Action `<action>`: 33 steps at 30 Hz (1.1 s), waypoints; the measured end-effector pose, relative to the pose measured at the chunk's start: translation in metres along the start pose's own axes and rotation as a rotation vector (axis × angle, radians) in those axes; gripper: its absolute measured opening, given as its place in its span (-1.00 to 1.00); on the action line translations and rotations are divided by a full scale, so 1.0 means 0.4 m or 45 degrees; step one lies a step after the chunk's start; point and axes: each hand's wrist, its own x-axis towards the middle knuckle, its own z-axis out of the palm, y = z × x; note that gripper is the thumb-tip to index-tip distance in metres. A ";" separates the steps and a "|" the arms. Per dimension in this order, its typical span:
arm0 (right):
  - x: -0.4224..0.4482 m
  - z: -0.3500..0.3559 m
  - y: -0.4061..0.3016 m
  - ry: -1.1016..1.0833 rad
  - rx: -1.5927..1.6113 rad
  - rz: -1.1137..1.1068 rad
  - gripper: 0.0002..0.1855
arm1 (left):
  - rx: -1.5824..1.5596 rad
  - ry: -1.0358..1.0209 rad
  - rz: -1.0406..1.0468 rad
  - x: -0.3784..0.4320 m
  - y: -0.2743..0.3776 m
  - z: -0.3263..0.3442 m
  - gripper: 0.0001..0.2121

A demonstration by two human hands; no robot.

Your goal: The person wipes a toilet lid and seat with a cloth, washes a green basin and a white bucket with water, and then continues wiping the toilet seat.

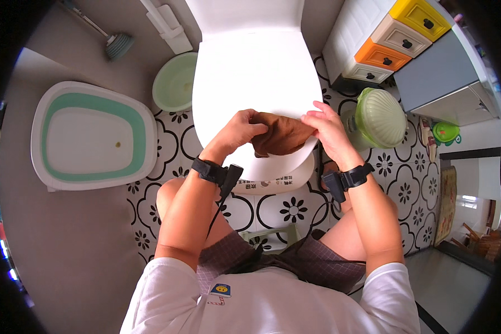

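Note:
A brown cloth [286,135] is spread between my two hands, over the front part of a closed white toilet lid [254,75]. My left hand [244,129] grips its left edge, thumb and fingers pinched on the fabric. On the right, my right hand [326,125] has the cloth's right edge at its thumb and fingertips, with some fingers spread. The cloth is creased, and its lower edge hangs loosely above the lid's rounded front. Both wrists wear black straps with small black devices and cables.
At left stand a white and green folding tub [94,135] and a green basin [175,83]. A brush [119,46] hangs on the wall. To the right are a lidded green bin [382,118], a drawer unit [384,54] and a grey cabinet [438,71]. A green stool [292,236] is beneath me.

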 end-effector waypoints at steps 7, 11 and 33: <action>-0.045 -0.018 -0.052 -0.434 -0.221 0.193 -0.11 | 0.063 -0.045 0.319 -0.029 0.005 -0.022 -0.82; -0.066 -0.037 -0.073 -0.851 -0.466 0.353 -0.24 | -0.162 -0.521 0.362 -0.080 0.028 -0.043 -0.76; -0.060 0.171 0.120 -0.102 -1.860 -0.984 -0.36 | 0.864 0.752 0.470 0.070 -0.108 -0.021 -0.70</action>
